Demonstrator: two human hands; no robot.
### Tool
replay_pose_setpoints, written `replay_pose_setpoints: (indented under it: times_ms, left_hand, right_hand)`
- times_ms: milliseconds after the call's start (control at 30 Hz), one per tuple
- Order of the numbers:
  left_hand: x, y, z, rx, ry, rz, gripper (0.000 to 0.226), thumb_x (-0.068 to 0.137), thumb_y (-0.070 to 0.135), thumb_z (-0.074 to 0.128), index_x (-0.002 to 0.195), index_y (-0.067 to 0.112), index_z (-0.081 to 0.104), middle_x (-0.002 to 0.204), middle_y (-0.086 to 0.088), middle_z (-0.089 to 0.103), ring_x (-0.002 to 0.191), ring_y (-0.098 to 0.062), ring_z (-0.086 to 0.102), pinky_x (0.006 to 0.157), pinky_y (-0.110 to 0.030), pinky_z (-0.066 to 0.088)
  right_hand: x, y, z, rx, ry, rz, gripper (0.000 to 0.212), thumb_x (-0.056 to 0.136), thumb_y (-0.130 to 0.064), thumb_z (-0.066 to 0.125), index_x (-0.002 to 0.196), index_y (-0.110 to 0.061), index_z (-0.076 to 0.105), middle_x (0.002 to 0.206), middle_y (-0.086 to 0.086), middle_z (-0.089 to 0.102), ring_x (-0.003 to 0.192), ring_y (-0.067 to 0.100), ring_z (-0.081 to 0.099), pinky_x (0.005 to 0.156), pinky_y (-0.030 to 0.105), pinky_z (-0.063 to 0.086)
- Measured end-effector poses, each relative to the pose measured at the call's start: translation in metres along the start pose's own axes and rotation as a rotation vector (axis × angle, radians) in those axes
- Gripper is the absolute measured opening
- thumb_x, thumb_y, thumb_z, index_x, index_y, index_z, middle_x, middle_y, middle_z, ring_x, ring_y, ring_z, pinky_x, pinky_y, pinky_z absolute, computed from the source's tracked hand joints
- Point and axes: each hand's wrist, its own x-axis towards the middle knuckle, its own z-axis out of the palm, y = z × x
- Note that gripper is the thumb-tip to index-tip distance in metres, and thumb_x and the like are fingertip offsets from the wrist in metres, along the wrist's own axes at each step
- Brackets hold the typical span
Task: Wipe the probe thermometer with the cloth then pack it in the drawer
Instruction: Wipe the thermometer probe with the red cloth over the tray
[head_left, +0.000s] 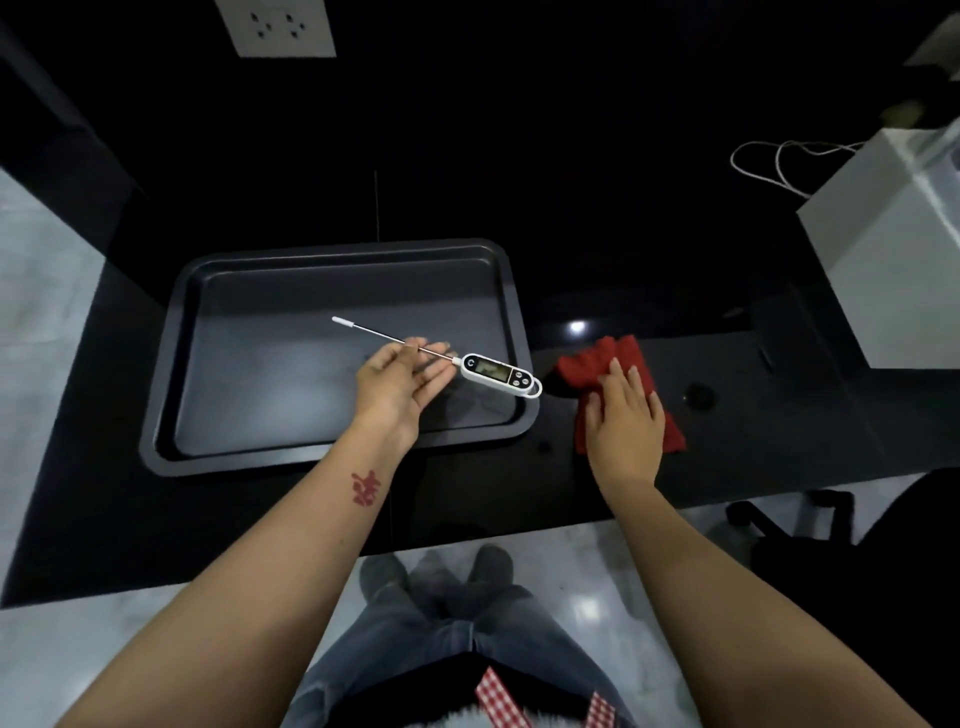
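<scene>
Tray (218, 291) first: dark baking tray, rimmed, sits flat on the black tabletop (104, 519), left of centre. Nothing rests on its floor; only reflections show there.

Left hand (397, 382) is over the tray's right half, palm turned up and to the right. Its fingers (434, 348) pinch the metal stem of the probe thermometer (498, 371) near the head end, thumb on one side, the others loosely curled under. Thermometer is held above the tray, not lying in it, and runs diagonally: white cap on the probe tip points up-left, white head with display and buttons points down-right, hanging over the tray's right rim. Left forearm carries a red mark near the wrist.

Red cloth (628, 353) lies crumpled on the tabletop just beside the tray's right edge, apart from the thermometer. Right hand (626, 426) lies palm down on top of it, fingers (618, 371) straight and close together, pressing flat, not gripping.

Far right: white box (883, 260) on the tabletop with a white cord (779, 161) looped behind it. No drawer in view.
</scene>
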Motion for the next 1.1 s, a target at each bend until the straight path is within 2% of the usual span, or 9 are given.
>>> replay_pose_setpoints:
  times_ms: [100, 167, 200, 367, 500, 733, 900, 1000, 1100]
  left_hand:
    - [-0.002, 0.009, -0.003, -0.015, -0.002, 0.023, 0.019, 0.103, 0.01, 0.044, 0.088, 0.005, 0.055, 0.087, -0.015, 0.07, 0.079, -0.025, 0.071, 0.069, -0.031, 0.062]
    - [-0.001, 0.017, -0.006, -0.034, 0.001, 0.042, 0.019, 0.103, 0.01, 0.044, 0.089, 0.005, 0.055, 0.086, -0.014, 0.07, 0.078, -0.024, 0.071, 0.066, -0.03, 0.062]
    - [-0.001, 0.021, -0.009, -0.046, 0.0, 0.052, 0.019, 0.103, 0.011, 0.043, 0.088, 0.006, 0.055, 0.085, -0.014, 0.07, 0.076, -0.023, 0.072, 0.065, -0.03, 0.062]
    - [0.002, 0.038, -0.02, -0.114, 0.015, 0.097, 0.021, 0.103, 0.009, 0.043, 0.086, 0.006, 0.055, 0.083, -0.014, 0.07, 0.069, -0.021, 0.073, 0.062, -0.03, 0.061]
    - [0.003, 0.049, -0.029, -0.113, 0.043, 0.133, 0.021, 0.103, 0.008, 0.043, 0.087, 0.006, 0.055, 0.084, -0.015, 0.07, 0.068, -0.022, 0.072, 0.065, -0.033, 0.062]
    - [0.004, 0.061, -0.047, -0.076, 0.057, 0.147, 0.018, 0.103, 0.012, 0.045, 0.089, 0.006, 0.056, 0.085, -0.014, 0.071, 0.072, -0.024, 0.073, 0.067, -0.033, 0.063]
    - [0.01, 0.08, -0.062, -0.072, 0.068, 0.164, 0.01, 0.104, 0.011, 0.042, 0.1, 0.008, 0.05, 0.092, -0.013, 0.071, 0.077, -0.03, 0.074, 0.066, -0.036, 0.062]
    - [0.015, 0.089, -0.064, -0.06, 0.094, 0.169, 0.015, 0.104, 0.01, 0.041, 0.091, 0.011, 0.049, 0.089, -0.013, 0.07, 0.069, -0.026, 0.074, 0.058, -0.032, 0.061]
    - [0.017, 0.094, -0.062, -0.029, 0.096, 0.167, 0.019, 0.103, 0.011, 0.042, 0.086, 0.012, 0.049, 0.088, -0.012, 0.07, 0.068, -0.024, 0.074, 0.057, -0.031, 0.061]
  right_hand:
    - [0.012, -0.007, -0.006, 0.111, 0.064, 0.098, 0.033, 0.103, -0.024, 0.038, 0.131, -0.014, 0.052, 0.133, 0.006, 0.061, 0.132, 0.024, 0.049, 0.115, 0.045, 0.029]
    - [0.021, -0.023, -0.017, 0.24, 0.151, 0.132, 0.024, 0.103, -0.026, 0.038, 0.117, -0.014, 0.052, 0.094, 0.008, 0.067, 0.095, 0.032, 0.064, 0.092, 0.051, 0.047]
    - [0.026, -0.035, -0.024, 0.302, 0.149, 0.133, 0.022, 0.103, -0.028, 0.037, 0.113, -0.014, 0.05, 0.086, 0.009, 0.065, 0.084, 0.033, 0.064, 0.081, 0.05, 0.05]
    - [0.036, -0.105, -0.049, 0.536, 0.003, -0.06, 0.015, 0.102, -0.032, 0.037, 0.106, -0.021, 0.046, 0.077, 0.003, 0.062, 0.074, 0.029, 0.061, 0.068, 0.039, 0.045]
    - [0.021, -0.143, -0.04, 0.66, -0.144, -0.151, 0.01, 0.103, -0.035, 0.037, 0.101, -0.027, 0.043, 0.071, -0.004, 0.059, 0.066, 0.02, 0.06, 0.065, 0.04, 0.048]
    - [0.005, -0.173, -0.018, 0.691, -0.242, -0.18, 0.01, 0.103, -0.035, 0.041, 0.101, -0.026, 0.038, 0.077, 0.005, 0.065, 0.066, 0.025, 0.066, 0.061, 0.049, 0.056]
    - [0.003, -0.184, -0.013, 0.686, -0.343, -0.202, 0.015, 0.103, -0.039, 0.039, 0.111, -0.027, 0.04, 0.086, -0.002, 0.066, 0.072, 0.016, 0.067, 0.064, 0.037, 0.058]
    - [0.002, -0.189, -0.016, 0.668, -0.405, -0.253, 0.019, 0.103, -0.041, 0.036, 0.117, -0.03, 0.042, 0.086, -0.008, 0.063, 0.074, 0.012, 0.065, 0.064, 0.031, 0.056]
    - [0.001, -0.19, -0.021, 0.6, -0.429, -0.333, 0.011, 0.102, -0.044, 0.036, 0.108, -0.036, 0.041, 0.081, -0.007, 0.063, 0.071, 0.013, 0.065, 0.06, 0.031, 0.053]
